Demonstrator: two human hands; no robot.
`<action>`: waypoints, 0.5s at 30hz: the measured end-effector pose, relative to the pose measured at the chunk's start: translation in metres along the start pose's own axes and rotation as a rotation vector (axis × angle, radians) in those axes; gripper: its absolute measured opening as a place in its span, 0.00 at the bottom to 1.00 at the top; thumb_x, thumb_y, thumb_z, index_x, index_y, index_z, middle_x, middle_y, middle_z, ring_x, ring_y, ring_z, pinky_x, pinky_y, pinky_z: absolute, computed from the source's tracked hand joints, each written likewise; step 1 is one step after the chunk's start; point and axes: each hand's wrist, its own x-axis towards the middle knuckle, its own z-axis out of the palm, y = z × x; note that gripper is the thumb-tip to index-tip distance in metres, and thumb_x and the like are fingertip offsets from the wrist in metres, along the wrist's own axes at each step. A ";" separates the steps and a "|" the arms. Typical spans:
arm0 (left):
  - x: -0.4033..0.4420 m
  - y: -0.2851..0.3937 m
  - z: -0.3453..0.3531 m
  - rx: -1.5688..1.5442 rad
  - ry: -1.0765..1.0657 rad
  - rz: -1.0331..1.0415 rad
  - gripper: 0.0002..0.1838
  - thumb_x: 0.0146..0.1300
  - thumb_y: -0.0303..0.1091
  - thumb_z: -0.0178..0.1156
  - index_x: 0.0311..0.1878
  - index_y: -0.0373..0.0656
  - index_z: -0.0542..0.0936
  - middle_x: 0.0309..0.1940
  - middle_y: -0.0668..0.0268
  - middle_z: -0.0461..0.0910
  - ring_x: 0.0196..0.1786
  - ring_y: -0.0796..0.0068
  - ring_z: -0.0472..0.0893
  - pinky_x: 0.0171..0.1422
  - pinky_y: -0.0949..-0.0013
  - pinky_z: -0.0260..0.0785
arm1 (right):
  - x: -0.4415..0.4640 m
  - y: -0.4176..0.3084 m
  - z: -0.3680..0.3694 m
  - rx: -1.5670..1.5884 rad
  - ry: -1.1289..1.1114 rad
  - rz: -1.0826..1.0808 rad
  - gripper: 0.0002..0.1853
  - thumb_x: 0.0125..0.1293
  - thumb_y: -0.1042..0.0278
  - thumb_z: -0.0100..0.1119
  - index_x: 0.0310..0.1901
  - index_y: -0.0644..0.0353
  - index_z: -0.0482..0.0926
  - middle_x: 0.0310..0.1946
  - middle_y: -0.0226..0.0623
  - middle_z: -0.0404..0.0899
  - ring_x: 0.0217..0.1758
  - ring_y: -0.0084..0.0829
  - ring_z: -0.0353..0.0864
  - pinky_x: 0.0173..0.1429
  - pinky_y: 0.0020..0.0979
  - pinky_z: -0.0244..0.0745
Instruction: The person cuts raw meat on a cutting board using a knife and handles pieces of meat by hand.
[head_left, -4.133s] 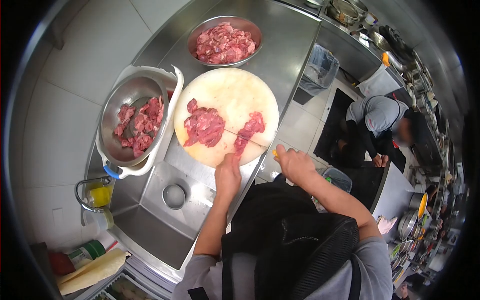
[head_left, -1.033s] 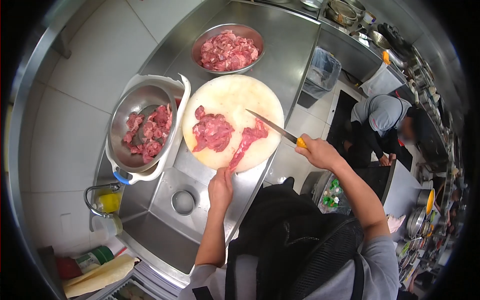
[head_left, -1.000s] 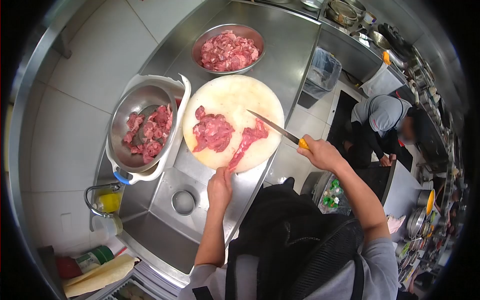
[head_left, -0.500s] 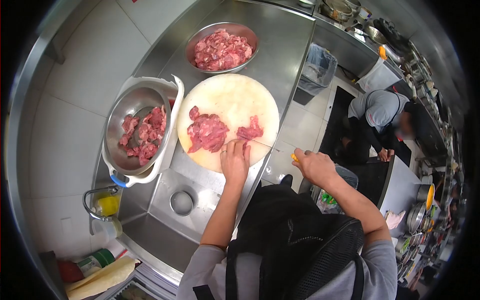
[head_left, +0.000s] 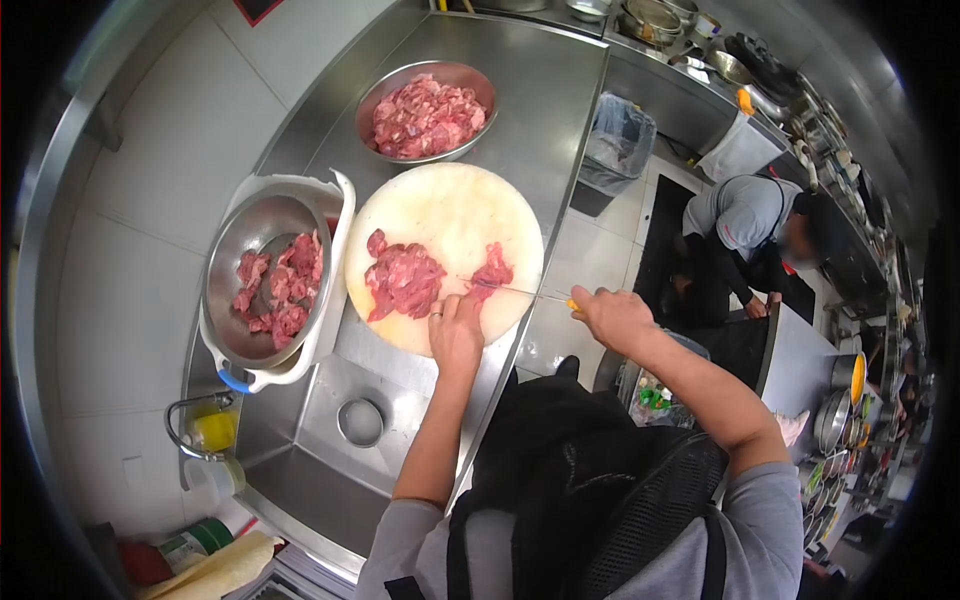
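Note:
A round pale cutting board (head_left: 450,200) lies beside the sink, with raw meat on it. My right hand (head_left: 615,318) is closed around the yellow-orange handle of a knife (head_left: 522,291). The thin blade reaches leftward over the board and crosses the lower part of a small piece of meat (head_left: 493,268). Just below the blade, my left hand (head_left: 457,330) has its fingers curled on the near end of that piece; the fingertips are partly hidden. Left of it sits a larger heap of meat (head_left: 405,280), close to my left fingers.
Behind the board stands a metal bowl (head_left: 363,120) full of cut meat. Another metal bowl (head_left: 222,265) with several pieces rests in a white basin (head_left: 335,265) at left. The sink (head_left: 330,470) is nearer me. A co-worker (head_left: 750,215) bends over at right, near a lined bin (head_left: 615,150).
My right hand has moved slightly forward, and the knife blade now lies more level across the small piece. My left hand stays at the meat. The whole view has shifted a little.

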 end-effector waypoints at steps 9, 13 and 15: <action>0.000 0.003 -0.006 0.002 0.027 0.017 0.03 0.72 0.29 0.69 0.43 0.41 0.88 0.41 0.60 0.85 0.48 0.53 0.81 0.59 0.51 0.73 | 0.031 0.000 0.003 -0.020 0.024 -0.027 0.17 0.85 0.48 0.57 0.58 0.53 0.74 0.41 0.50 0.91 0.45 0.56 0.93 0.53 0.56 0.85; -0.003 0.005 -0.012 -0.032 0.009 -0.005 0.02 0.72 0.28 0.69 0.44 0.42 0.88 0.44 0.58 0.84 0.51 0.51 0.81 0.59 0.50 0.73 | 0.033 0.022 -0.007 -0.004 0.120 0.007 0.19 0.84 0.47 0.57 0.60 0.54 0.75 0.41 0.50 0.91 0.44 0.58 0.93 0.53 0.57 0.86; -0.005 0.003 -0.013 -0.047 0.010 -0.005 0.03 0.72 0.28 0.70 0.45 0.42 0.88 0.45 0.57 0.83 0.51 0.51 0.80 0.59 0.50 0.73 | 0.025 0.025 -0.015 0.040 0.141 0.054 0.20 0.84 0.46 0.57 0.61 0.55 0.75 0.41 0.50 0.91 0.44 0.58 0.93 0.52 0.58 0.86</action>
